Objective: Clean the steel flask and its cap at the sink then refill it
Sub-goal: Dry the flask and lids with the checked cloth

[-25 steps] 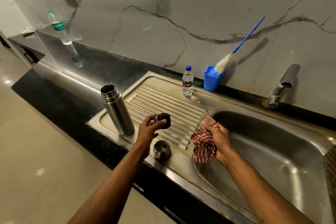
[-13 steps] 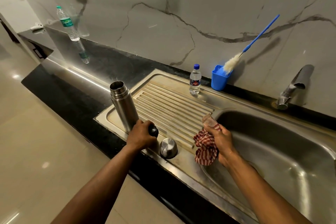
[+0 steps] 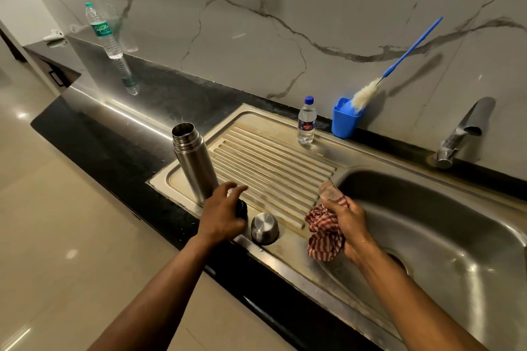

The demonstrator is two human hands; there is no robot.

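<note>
So the steel flask (image 3: 194, 161) is stood upright with its mouth open on the drainboard (image 3: 273, 162) of the sink, its long axis pretty much vertical with a slight lean in this wide view, and it's found just past the left hand (image 3: 224, 215), a bit up and to that hand's left side, nearly touching the fingertips. The left hand is held loose, fingers spread and half straight; a small dark stopper (image 3: 242, 208) is tucked right under it, and whether it's actually gripped or only touched can't be told from here. The steel cap (image 3: 264, 228) is parked upside down on the sink's front edge, just to the right of the left hand, in the gap between both hands. The right hand (image 3: 346, 222) is curled tight round a red striped cloth (image 3: 323, 236), with something clear and plastic-looking pinched at its fingertips, and it's held over the near rim of the basin (image 3: 445, 236). The flask is clearly the left hand's job, since it's way closer to it, while the right hand is kept busy and is well apart from it. A grab round the body from the side would be expected, and since it's tall and narrow, it could probably be tipped if it gets nudged near the top.
</note>
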